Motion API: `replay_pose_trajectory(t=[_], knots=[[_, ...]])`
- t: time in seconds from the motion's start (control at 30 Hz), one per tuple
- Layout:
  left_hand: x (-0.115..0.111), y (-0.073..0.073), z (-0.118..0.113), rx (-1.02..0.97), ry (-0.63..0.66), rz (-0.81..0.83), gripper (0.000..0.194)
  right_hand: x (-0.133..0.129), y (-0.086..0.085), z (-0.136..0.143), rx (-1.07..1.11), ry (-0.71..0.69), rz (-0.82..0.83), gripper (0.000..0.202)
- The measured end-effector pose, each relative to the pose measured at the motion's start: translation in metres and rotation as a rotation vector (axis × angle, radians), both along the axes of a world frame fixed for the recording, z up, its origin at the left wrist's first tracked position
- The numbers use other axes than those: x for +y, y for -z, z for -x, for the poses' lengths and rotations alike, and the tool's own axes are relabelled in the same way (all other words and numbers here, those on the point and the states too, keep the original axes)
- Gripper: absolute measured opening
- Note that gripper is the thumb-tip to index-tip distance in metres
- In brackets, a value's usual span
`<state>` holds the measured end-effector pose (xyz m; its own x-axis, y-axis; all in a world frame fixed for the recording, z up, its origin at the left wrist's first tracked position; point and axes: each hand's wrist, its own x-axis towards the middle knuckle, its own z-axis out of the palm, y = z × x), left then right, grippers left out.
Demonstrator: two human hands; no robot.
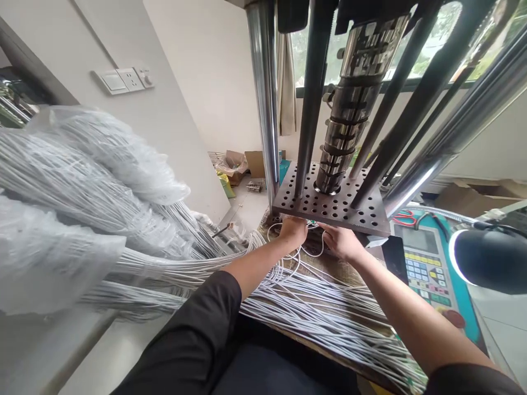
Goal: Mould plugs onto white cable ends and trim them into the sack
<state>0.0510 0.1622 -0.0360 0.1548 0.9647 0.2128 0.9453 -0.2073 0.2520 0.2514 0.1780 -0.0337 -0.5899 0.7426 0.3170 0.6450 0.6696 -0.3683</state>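
My left hand (294, 232) is under the front edge of a dark plate with rows of holes (284, 207), its fingers curled and partly hidden. A thin white cable (316, 255) loops between my hands, and its upper part runs into the closed fingers of my right hand (341, 241). The right index finger reaches left, close to the left fingertips. Small whitish and green bits show between the hands, too small to name. A spread of many white cables (304, 312) lies on the worktop below my forearms.
Above the plate stand dark rods (308, 109) and a shiny segmented metal column (343, 126), framed by thick chrome posts (265, 99). Plastic-wrapped cable bundles (94, 192) fill the left. At right are a teal control panel (457, 274), a black round lamp (492, 258) and red-handled pliers (405, 218).
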Motion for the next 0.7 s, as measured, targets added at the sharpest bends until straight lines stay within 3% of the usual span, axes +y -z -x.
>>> replay_pose_trajectory(t=[0.17,0.3,0.7], knots=[[0.009,0.016,-0.008,-0.074,0.039,-0.082,0.031,0.018,0.013,0.003,-0.031,0.015,0.01,0.032],[0.015,0.022,-0.013,-0.089,0.045,-0.095,0.037,0.027,0.023,0.002,-0.06,0.061,0.041,0.032],[0.018,0.026,-0.015,-0.126,0.019,-0.036,0.035,0.019,0.015,0.013,-0.098,0.033,0.037,0.04]])
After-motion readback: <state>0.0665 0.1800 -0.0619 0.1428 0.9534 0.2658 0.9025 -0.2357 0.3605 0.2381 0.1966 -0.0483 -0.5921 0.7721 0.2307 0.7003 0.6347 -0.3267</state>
